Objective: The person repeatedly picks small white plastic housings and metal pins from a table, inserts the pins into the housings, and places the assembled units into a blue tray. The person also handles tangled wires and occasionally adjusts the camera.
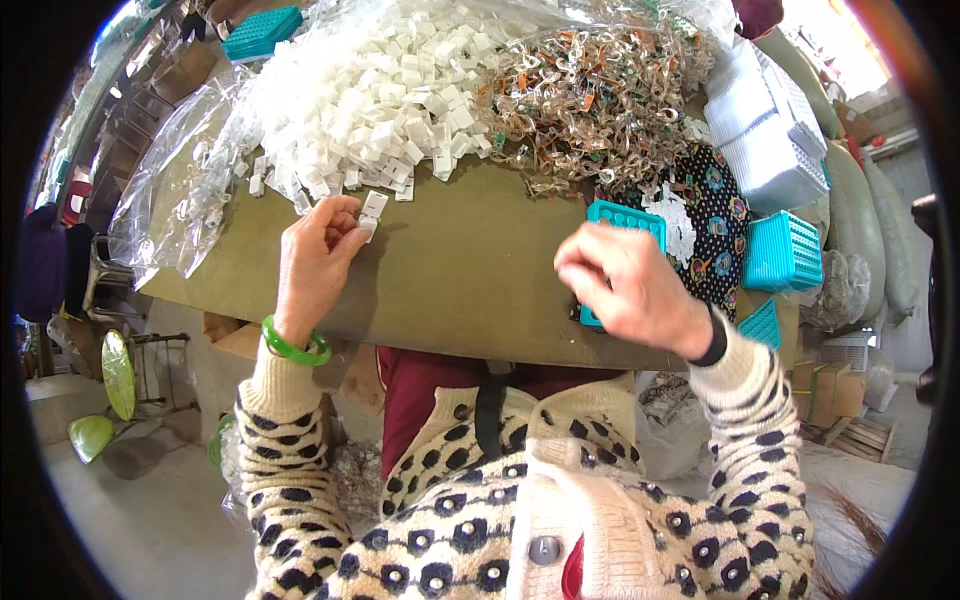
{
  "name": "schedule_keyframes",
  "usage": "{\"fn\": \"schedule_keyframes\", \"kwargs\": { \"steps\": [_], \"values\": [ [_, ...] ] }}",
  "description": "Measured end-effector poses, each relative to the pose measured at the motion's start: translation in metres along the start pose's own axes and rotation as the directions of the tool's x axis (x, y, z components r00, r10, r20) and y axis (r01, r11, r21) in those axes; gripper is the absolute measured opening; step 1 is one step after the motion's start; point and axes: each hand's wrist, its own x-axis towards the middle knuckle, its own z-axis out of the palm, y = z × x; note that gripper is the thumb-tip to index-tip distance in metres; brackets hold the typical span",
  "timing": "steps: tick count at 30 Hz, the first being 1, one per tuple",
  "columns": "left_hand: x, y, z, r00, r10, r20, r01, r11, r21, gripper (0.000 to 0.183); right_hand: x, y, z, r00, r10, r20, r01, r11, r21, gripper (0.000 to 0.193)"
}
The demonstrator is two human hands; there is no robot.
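Between the thumb and fingers of my left hand (312, 262) is a small white plastic piece (374, 206), held upright just above the table in front of a heap of similar white pieces (385, 110). My right hand (632, 287) is closed, thumb against curled fingers, over a teal tray (628, 214) with rows of round bumps or holes. Whatever those fingers hold, if anything, is hidden. Behind the tray lies a heap of small clear looped plastic parts (600, 95) with orange and green bits mixed in.
Right of the tray are a dark patterned cloth (714, 205) with white scraps (676, 222), stacked white trays (765, 150) and stacked teal trays (783, 252). Clear plastic sheeting (180, 210) hangs over the left edge of the green-brown table (460, 270). Another teal tray stack (262, 34) stands far left.
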Motion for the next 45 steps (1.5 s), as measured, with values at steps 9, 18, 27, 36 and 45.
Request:
{"fn": "schedule_keyframes", "kwargs": {
  "steps": [9,18,27,36,45],
  "values": [
    [-0.001,0.010,0.015,0.957,0.287,0.045,-0.279,0.865,0.417,0.018,0.075,0.053,0.027,0.973,-0.212,-0.087,0.115,0.781,-0.614,0.006],
    [-0.012,0.029,0.011,0.999,-0.032,-0.001,0.030,0.943,-0.332,0.024,0.088,0.072,0.040,0.992,-0.084,-0.091,-0.005,0.706,-0.708,0.006],
    [-0.044,0.050,0.058,0.932,-0.230,0.280,0.356,0.440,-0.824,0.015,0.076,0.056,-0.011,0.867,0.486,-0.112,-0.259,0.630,0.732,0.019],
    [-0.035,0.055,0.075,0.933,0.360,0.015,-0.360,0.933,0.027,0.017,0.047,0.019,-0.003,0.882,0.464,0.079,-0.158,0.134,0.978,0.018],
    [-0.037,0.064,0.066,0.942,0.325,0.084,-0.326,0.945,-0.002,0.028,0.007,-0.018,0.025,0.864,0.504,0.016,-0.163,0.249,0.955,0.021]
  ]
}}
